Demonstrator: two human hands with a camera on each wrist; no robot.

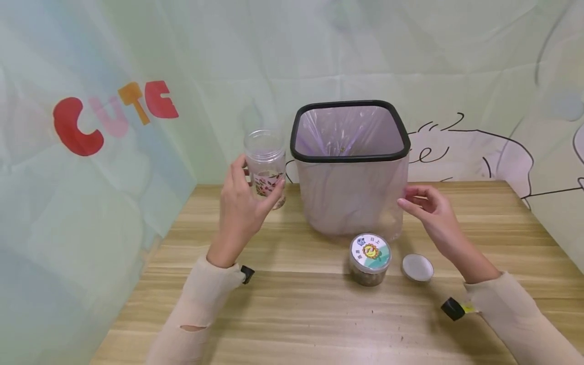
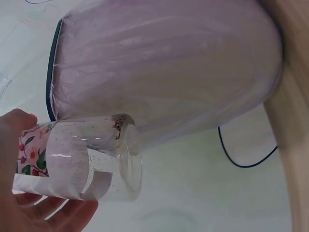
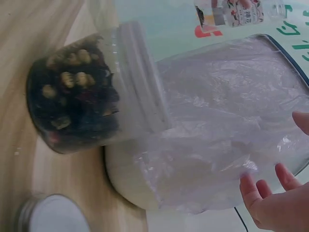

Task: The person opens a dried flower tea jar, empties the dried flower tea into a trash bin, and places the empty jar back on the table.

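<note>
My left hand (image 1: 240, 203) grips a lidless clear jar (image 1: 265, 161), thumb on one side and fingers on the other. The jar has a pink floral label (image 2: 35, 155) and dark bits stuck near its base, which hangs above the table in the left wrist view. Just right of it stands a pale bin (image 1: 351, 197) with a black rim, lined with a thin plastic bag (image 3: 207, 125). At the bin's right side is my right hand (image 1: 431, 210), its fingers loosely bent with nothing between them, fingertips right by the bag.
In front of the bin sits a lidded clear tub (image 1: 370, 259) with a sunflower picture on top and dark dried pieces inside. A round silver-white lid (image 1: 417, 267) lies to its right on the wooden table (image 1: 292, 314). A printed cloth (image 1: 219, 61) hangs behind.
</note>
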